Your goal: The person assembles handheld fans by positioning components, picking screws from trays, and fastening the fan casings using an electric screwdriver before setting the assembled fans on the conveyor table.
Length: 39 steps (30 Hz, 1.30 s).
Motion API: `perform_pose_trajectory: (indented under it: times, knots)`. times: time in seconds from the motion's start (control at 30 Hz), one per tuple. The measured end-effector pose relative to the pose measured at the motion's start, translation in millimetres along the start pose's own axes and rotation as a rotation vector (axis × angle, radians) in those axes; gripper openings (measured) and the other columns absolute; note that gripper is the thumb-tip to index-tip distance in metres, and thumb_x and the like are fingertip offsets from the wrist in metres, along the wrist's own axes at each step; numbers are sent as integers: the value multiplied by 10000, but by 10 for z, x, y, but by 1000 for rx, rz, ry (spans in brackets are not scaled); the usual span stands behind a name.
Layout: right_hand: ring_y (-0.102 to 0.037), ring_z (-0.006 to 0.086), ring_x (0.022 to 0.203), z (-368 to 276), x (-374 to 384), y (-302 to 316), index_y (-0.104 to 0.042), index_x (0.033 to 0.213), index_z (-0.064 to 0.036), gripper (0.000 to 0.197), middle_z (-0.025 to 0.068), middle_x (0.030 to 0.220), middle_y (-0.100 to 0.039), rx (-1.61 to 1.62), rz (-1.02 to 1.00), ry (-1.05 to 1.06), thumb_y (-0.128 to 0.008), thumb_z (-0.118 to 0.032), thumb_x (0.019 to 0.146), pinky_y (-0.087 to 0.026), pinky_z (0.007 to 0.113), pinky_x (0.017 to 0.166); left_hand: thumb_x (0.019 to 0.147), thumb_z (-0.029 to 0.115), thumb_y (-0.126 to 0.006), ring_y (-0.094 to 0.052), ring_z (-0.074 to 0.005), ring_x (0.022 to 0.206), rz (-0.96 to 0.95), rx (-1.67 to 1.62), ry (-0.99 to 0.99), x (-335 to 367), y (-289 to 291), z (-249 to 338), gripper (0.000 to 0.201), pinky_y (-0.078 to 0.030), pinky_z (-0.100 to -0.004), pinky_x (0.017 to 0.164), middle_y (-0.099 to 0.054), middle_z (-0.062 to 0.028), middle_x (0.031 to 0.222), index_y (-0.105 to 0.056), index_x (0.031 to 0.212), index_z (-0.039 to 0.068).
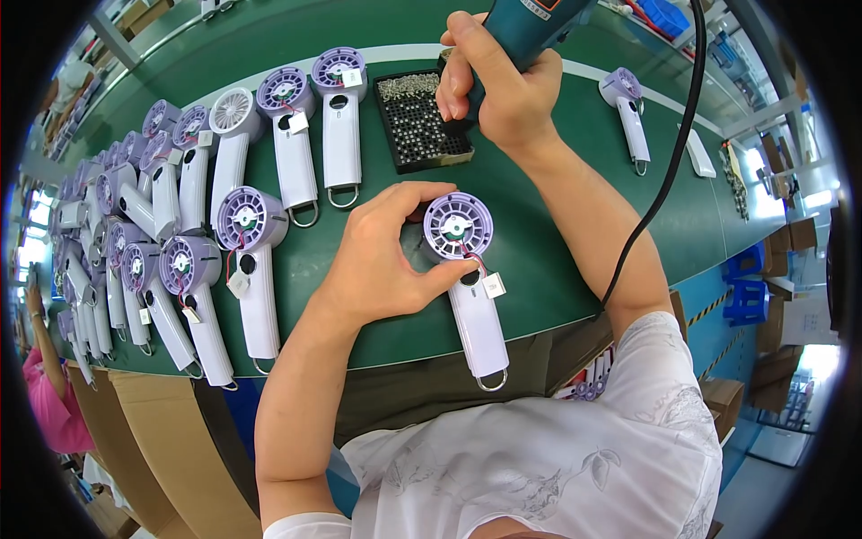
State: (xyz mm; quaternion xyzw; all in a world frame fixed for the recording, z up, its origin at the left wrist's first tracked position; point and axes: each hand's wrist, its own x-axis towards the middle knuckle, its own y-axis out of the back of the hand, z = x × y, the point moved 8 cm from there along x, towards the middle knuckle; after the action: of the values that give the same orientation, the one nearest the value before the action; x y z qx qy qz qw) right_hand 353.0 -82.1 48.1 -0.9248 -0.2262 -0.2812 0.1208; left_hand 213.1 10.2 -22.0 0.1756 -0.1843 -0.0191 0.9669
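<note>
Left hand [377,251]: grasping one handheld fan [480,328], thumb on the near side of its round purple head, index finger curled round the far side. Fan is at the near middle of the worktop [557,225], grille face up; white handle runs nearward and slightly right, its wire loop [493,381] reaching past the near edge in this view. Whether the handle rests on the surface: cannot tell. Red lead with a small white tag [494,286] lies over the top of the handle.

Right hand [507,90]: fingers wrapped round a teal power tool [532,34], raised at the far middle, just right of a black tray [435,164]. Tool tip hidden or too dark to make out. Black cable [673,171] hangs in a curve on the right, crossing in front of the right forearm.

Tray: loose small metal parts [409,87] heaped at its far end, others standing in the grid of holes.

Left side: many similar purple-and-white fans [260,305] in crowded rows, several with red leads and white tags. Far right: one more fan [632,126], a white panel [700,153] near it
</note>
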Motion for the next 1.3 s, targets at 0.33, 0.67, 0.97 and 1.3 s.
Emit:
perform_pose_trajectory:
  times: [0.33, 0.67, 0.97, 1.3]
  knots:
    - [-535, 153, 415, 42, 41, -36, -620, 853, 19, 205, 65, 560, -578, 20, 17, -57, -685, -122, 986, -479, 336, 423, 685, 155, -932, -711, -184, 1011, 1, -6, 11, 14, 14, 13, 651, -550, -326, 941, -740, -121, 1101, -655, 1244, -30]
    - [-510, 182, 408, -216, -50, 199, -600, 979, 47, 219, 68, 594, -551, 177, 159, -18, -634, -166, 1012, -473, 362, 429, 666, 203, -953, -727, -218, 941, 22, -23, -15, -5, -24, -32, 670, -575, -340, 872, -741, -141, 1082, -670, 1226, -35]
    - [-491, 215, 409, -745, -439, -64, -601, 1027, 7, 229, 85, 567, -497, 558, 151, -244, -534, -207, 1075, -461, 379, 437, 668, 187, -964, -725, -177, 957, 12, -100, 70, -10, -31, -103, 679, -567, -324, 904, -759, -110, 1035, -674, 1240, -34]
    - [-510, 194, 427, -829, -630, -107, -590, 1023, 50, 169, 96, 586, -542, 289, 134, -360, -562, -113, 1060, -463, 352, 439, 662, 139, -955, -728, -173, 962, -33, -97, 68, 9, -34, -29, 662, -570, -319, 902, -758, -111, 1036, -673, 1238, -22]
